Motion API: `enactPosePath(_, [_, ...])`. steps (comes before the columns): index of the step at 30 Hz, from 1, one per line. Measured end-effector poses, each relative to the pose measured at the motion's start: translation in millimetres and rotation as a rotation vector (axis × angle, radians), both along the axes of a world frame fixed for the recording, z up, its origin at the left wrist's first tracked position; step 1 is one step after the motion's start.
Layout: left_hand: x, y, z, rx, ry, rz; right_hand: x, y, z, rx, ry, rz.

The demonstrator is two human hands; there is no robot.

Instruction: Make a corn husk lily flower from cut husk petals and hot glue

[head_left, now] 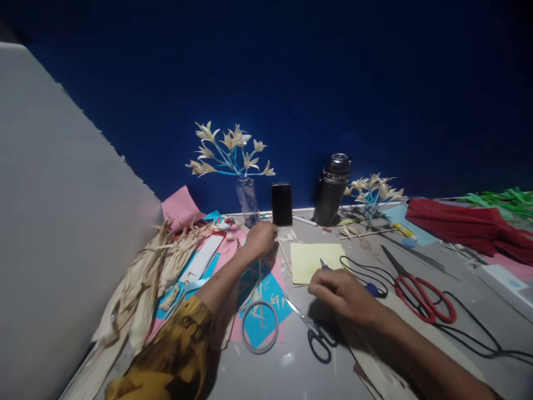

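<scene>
Left hand (261,241) is hiding its grip; right hand (347,293) is seemingly gripping the blue tool (372,289), needing a steady tip

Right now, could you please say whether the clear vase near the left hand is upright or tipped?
Upright: the clear vase stands beyond the left hand, its mouth upward, with flowers rising from it.

No legible text, labels, brands, numbers or signs on any item.
</scene>
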State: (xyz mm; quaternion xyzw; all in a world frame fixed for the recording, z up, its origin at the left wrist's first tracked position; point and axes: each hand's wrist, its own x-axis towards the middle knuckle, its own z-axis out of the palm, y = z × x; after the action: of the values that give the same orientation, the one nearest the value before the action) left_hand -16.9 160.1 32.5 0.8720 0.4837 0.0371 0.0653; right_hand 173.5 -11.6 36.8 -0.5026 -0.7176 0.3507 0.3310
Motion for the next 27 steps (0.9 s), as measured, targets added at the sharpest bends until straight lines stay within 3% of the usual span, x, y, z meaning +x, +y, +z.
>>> enactPosePath(5, [23,22,-27.1,0.006,0.073,0.026,-4,6,-33.3,0.068,-0.202,0.08])
enactPosePath(11, [30,29,-42.0,0.001,0.094,0.022,6,6,-43.0,0.063,-0.238,0.113])
enactPosePath(18, [29,43,-31.8,-0.116,-0.03,-0.05,6,5,-44.7,0.052,-0.26,0.153])
enactPosePath(22, [2,55,-21.1,-0.208,-0.094,-0.108,7,5,-45.6,0.062,-0.265,0.157])
enactPosePath(27, [-36,53,-17.3,-0.299,-0.104,-0.143,7,4,-47.6,0.055,-0.27,0.186])
